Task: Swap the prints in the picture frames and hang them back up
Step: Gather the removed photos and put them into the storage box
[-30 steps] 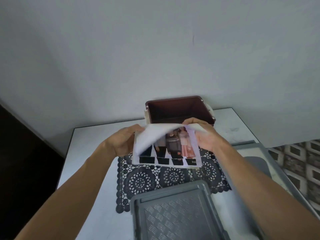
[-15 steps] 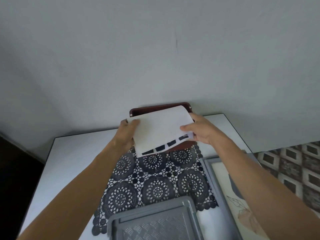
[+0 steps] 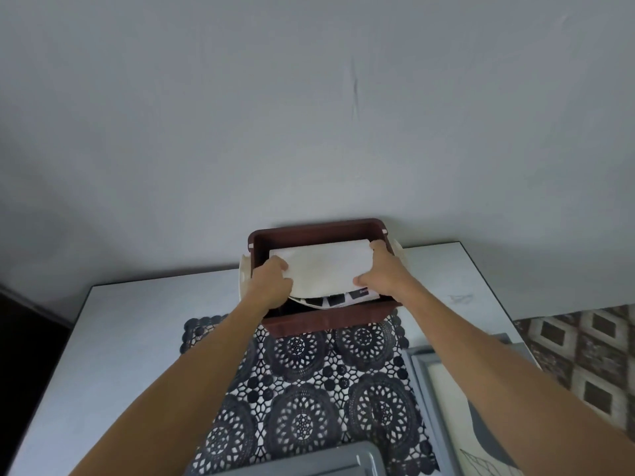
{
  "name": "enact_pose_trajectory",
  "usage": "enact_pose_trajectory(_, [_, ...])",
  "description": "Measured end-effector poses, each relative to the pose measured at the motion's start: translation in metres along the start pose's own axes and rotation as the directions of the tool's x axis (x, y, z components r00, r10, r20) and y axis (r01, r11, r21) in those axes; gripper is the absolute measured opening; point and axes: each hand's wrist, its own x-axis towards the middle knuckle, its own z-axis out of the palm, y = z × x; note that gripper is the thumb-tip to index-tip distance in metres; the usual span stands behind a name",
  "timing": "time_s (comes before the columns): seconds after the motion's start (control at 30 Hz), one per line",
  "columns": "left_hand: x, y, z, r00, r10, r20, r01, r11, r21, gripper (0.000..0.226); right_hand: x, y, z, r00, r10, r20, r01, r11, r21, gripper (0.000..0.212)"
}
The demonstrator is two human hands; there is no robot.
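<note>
Centre of frame: left hand [image 3: 271, 280] and right hand [image 3: 381, 273], each grip pinching one edge of bowed print [image 3: 323, 269], blank side up, within rim of brown box [image 3: 326, 321]. Step, apparently: parking removed print. Next: release, turn to grey frame [image 3: 422, 389], lower right.

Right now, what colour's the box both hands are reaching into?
Plain dark reddish brown. The box shows best in the head view, the only one here.

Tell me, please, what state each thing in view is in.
Print, curled over, white back up, partly inside the box.
Brown plastic box, open, upright.
Left hand, gripping the print's left edge.
Right hand, gripping the print's right edge.
Gray picture frame, lying flat, art print inside.
Gray backing panel, lying flat on the lace mat.
</note>
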Motion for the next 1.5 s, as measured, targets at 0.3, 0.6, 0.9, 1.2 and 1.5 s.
enact_pose_trajectory(0.3, [0.014,0.002,0.026,0.979,-0.016,0.204,-0.107,0.81,0.577,0.043,0.018,0.008,0.022,0.988,-0.007,0.154,0.073,0.902,-0.425,0.055])
enact_pose_trajectory(0.6, [0.011,0.006,0.02,0.965,0.26,0.007,-0.219,0.796,0.565,0.036,0.015,0.005,0.034,0.958,-0.246,-0.148,0.081,0.726,-0.683,0.023])
enact_pose_trajectory(0.9, [0.003,0.001,0.013,0.857,0.498,-0.134,-0.404,0.81,0.424,0.034,0.009,0.001,0.024,0.827,-0.332,-0.454,0.208,0.931,-0.3,0.026])
enact_pose_trajectory(1.2, [-0.001,-0.007,0.006,0.888,0.459,0.004,-0.36,0.691,0.627,0.03,0.004,0.006,0.027,0.867,-0.402,-0.294,0.243,0.858,-0.453,0.021])
enact_pose_trajectory(1.5, [-0.004,-0.005,0.003,0.887,0.461,0.037,-0.374,0.668,0.644,0.037,-0.004,0.001,0.026,0.953,-0.237,-0.187,0.18,0.943,-0.278,0.024])
